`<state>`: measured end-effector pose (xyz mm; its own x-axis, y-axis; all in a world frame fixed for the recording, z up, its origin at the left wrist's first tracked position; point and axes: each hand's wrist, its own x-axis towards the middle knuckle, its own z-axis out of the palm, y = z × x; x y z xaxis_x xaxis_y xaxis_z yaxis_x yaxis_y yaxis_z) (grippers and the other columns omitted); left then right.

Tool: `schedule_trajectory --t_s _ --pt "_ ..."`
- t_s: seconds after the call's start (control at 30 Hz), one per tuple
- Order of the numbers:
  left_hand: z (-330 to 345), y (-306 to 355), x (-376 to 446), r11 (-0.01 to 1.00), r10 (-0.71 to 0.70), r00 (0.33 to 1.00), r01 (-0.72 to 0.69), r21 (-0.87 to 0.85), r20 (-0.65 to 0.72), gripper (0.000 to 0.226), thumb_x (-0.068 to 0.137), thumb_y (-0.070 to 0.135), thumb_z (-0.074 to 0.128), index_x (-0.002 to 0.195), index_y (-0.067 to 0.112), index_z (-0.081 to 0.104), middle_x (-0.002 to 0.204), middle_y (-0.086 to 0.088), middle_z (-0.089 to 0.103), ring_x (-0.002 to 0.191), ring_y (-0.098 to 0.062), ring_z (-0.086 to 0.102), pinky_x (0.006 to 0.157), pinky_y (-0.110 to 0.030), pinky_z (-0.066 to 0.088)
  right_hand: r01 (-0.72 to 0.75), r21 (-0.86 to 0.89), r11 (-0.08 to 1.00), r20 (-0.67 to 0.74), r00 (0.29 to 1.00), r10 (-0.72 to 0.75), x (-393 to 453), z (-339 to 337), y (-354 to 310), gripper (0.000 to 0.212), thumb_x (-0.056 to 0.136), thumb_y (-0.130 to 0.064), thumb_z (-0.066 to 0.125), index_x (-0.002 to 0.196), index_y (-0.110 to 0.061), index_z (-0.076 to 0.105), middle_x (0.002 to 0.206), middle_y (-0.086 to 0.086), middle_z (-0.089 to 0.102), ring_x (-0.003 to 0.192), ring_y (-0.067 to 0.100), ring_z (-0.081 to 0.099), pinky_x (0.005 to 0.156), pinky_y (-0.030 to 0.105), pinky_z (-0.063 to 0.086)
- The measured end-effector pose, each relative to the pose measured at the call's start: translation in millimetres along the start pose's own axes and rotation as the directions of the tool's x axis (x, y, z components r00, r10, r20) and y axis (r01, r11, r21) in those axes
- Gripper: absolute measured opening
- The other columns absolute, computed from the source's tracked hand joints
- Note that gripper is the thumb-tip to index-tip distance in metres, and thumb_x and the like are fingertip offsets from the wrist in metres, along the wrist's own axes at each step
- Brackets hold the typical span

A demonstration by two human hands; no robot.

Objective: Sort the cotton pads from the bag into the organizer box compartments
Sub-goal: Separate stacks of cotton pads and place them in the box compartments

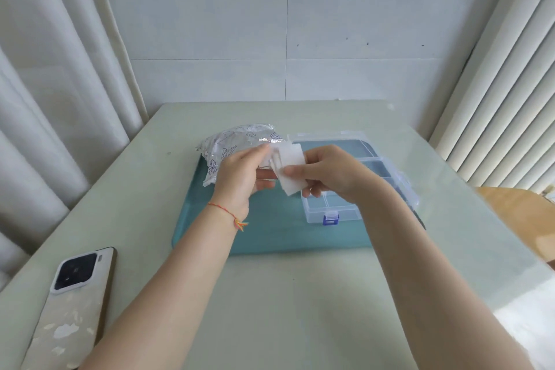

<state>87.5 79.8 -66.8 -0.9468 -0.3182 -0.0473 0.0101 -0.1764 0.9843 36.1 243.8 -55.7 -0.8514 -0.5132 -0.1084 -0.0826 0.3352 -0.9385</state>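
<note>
Pinching a small stack of white cotton pads (289, 170) at frame centre, the right hand (333, 171) is curled round its edge; the left hand (240, 174) is seen fingering the same stack, apparently peeling pads apart. The printed bag (237, 147) is left just behind, upper left of the hands. The organizer box (354, 177) lies open at right, visible compartments looking empty; sorting is judged barely begun.

**Bare arms, one thread bracelet**

Both forearms are bare, with no sleeves in view. A thin red-orange braided thread bracelet (225, 211) circles the left wrist, its knotted multicoloured tassel hanging on the side nearer the right arm.
</note>
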Motion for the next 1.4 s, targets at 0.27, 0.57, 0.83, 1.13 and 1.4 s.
schedule_trajectory --t_s 0.27,0.57,0.83,1.13,1.4 --pt "-15.4 -7.5 14.9 0.996 0.084 0.972 -0.074 0.054 -0.218 0.017 0.091 0.012 0.065 0.075 0.016 0.069 0.062 -0.002 0.059 0.047 -0.011 0.052 0.046 -0.022 0.043 0.056 0.114 0.992 -0.068 0.997 -0.048 3.6 -15.4 4.7 0.018 0.091 -0.019 0.069 0.094 -0.002 0.071 0.073 0.009 0.067 0.060 0.020 0.059 0.055 0.027 0.045" --pt "-8.2 -7.6 6.5 0.977 0.031 1.000 -0.031 0.211 0.002 0.013 0.092 0.006 0.061 0.084 0.010 0.070 0.080 -0.009 0.071 0.062 -0.021 0.071 0.053 -0.025 0.056 0.197 0.116 0.973 -0.027 0.980 -0.196 -10.4 -33.1 -4.3 0.012 0.094 -0.013 0.062 0.091 -0.008 0.073 0.082 0.010 0.054 0.069 0.019 0.042 0.060 0.023 0.037" --pt "-5.2 8.4 -0.7 0.953 -0.199 0.933 0.255 -0.162 0.300 0.022 0.099 0.008 0.046 0.103 0.001 0.066 0.094 -0.017 0.071 0.086 -0.032 0.069 0.061 -0.027 0.058 0.127 -0.215 0.968 -0.016 0.991 -0.134 -14.8 -25.3 -8.3 0.015 0.096 -0.016 0.060 0.092 -0.017 0.075 0.062 -0.003 0.054 0.058 0.016 0.042 0.059 0.020 0.037" --pt "-6.6 4.5 2.5 0.964 -0.098 0.959 0.158 -0.215 0.267 0.017 0.099 0.009 0.052 0.105 0.001 0.065 0.094 -0.015 0.074 0.083 -0.028 0.074 0.069 -0.027 0.060 0.093 -0.054 0.994 -0.160 0.982 -0.101 -4.4 -18.8 -4.2 0.014 0.094 -0.011 0.060 0.099 -0.006 0.072 0.071 0.004 0.062 0.055 0.015 0.050 0.065 0.027 0.047" --pt "-6.9 4.6 4.2 0.902 -0.078 0.953 0.192 -0.387 0.292 0.027 0.097 0.006 0.046 0.118 0.006 0.061 0.102 -0.016 0.068 0.088 -0.028 0.069 0.083 -0.036 0.059 0.052 0.217 0.975 -0.099 0.995 -0.031 6.4 1.9 -1.0 0.014 0.096 -0.005 0.049 0.098 0.000 0.062 0.078 0.010 0.056 0.060 0.019 0.049 0.055 0.026 0.044"
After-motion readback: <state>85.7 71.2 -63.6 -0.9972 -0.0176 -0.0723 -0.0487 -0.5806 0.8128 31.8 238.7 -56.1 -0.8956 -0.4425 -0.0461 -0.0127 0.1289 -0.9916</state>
